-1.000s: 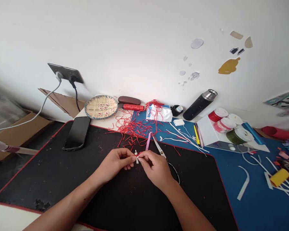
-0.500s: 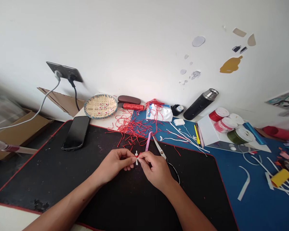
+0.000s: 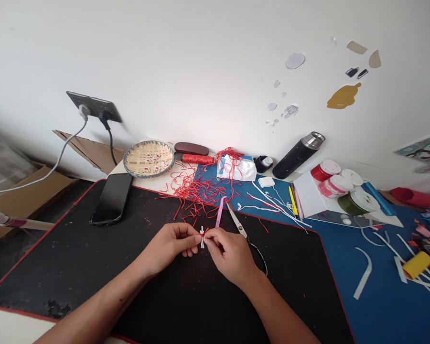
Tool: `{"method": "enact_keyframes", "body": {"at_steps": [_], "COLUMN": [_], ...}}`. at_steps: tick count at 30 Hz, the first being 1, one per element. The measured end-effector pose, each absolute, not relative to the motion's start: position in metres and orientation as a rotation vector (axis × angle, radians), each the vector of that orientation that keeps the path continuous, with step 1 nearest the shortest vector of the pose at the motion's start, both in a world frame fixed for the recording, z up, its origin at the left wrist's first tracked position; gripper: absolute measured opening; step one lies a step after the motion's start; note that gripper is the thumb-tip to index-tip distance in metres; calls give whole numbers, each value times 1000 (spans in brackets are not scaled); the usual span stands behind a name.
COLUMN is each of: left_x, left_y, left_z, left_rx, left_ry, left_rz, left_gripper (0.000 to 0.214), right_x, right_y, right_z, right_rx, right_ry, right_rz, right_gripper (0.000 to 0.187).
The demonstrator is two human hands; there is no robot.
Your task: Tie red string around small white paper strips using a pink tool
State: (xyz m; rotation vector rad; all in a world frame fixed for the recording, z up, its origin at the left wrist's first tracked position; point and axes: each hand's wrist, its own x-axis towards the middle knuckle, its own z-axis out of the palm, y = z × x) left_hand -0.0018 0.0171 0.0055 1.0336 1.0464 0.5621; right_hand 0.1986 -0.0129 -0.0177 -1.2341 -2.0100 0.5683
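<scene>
Between my two hands is a small knotted piece of white cord point(image 3: 202, 243) with red thread around its middle, held upright above the black mat point(image 3: 157, 296). My left hand point(image 3: 177, 242) pinches it from the left, thumb against fingers. From the right, my right hand point(image 3: 229, 251) closes thumb and forefinger at the red thread; its exact grip is partly hidden. Scissors point(image 3: 238, 223) lie just beyond my right hand, their handle partly covered by it. Beside them rests a purple strip-like tool point(image 3: 220, 211), its lower end hidden behind that hand.
Red thread scraps point(image 3: 200, 188) lie scattered past the hands, near a red thread spool point(image 3: 197, 159) and a woven basket point(image 3: 148, 173). A phone point(image 3: 111, 198) is on the left. A black flask point(image 3: 297, 156), white cords point(image 3: 265, 193) and ribbon spools point(image 3: 335, 185) are at the right.
Both hands stay pinched on the white cord piece and have shifted very slightly left. More of the red wrap at its middle shows now.
</scene>
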Motion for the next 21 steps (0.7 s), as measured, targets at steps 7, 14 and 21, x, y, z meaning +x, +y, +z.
{"method": "enact_keyframes", "body": {"at_steps": [7, 14, 21], "left_x": [-2, -3, -3], "left_y": [17, 15, 16], "left_z": [5, 5, 9], "left_rx": [1081, 1164, 1181], "left_ry": [1054, 1077, 1099], "left_rz": [546, 552, 551], "left_gripper": [33, 32, 34], "right_x": [200, 200, 201], "right_y": [-13, -13, -13], "right_z": [-16, -17, -17], "right_rx": [-1236, -1249, -1244], "right_ry": [-2032, -2069, -2054], "right_rz": [530, 534, 559], "right_gripper": [12, 13, 13]}}
